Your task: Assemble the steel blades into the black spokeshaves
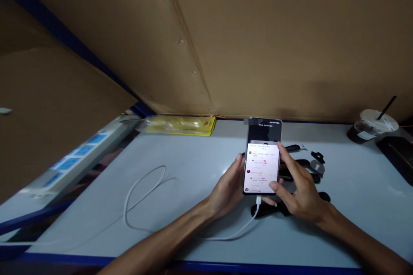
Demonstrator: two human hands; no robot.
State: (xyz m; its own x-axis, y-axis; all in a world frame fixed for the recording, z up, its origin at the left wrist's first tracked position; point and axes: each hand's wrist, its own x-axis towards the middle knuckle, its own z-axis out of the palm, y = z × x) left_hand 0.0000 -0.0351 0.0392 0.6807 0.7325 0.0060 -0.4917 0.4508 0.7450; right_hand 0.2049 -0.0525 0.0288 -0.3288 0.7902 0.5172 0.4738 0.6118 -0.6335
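A smartphone [262, 167] with a lit screen is held upright in my left hand [226, 187], which is closed around its left edge and back. The screen carries a white panel of small text lines below a dark strip. At the phone's right side is my right hand [303, 191], its thumb touching the lower screen and its index fingertip at the right edge, the two spread apart. A white charging cable [222, 239] is plugged into the bottom of the phone. Behind and below my hands lie several black-handled tools [267, 210], partly hidden.
The white tabletop [106, 206] has a blue front edge. A yellow package [180, 125] lies at the back against the cardboard wall [274, 43]. On the right stand a drink cup [371, 125] with a straw and a black tray [396, 154]. A power strip [77, 154] runs along the left.
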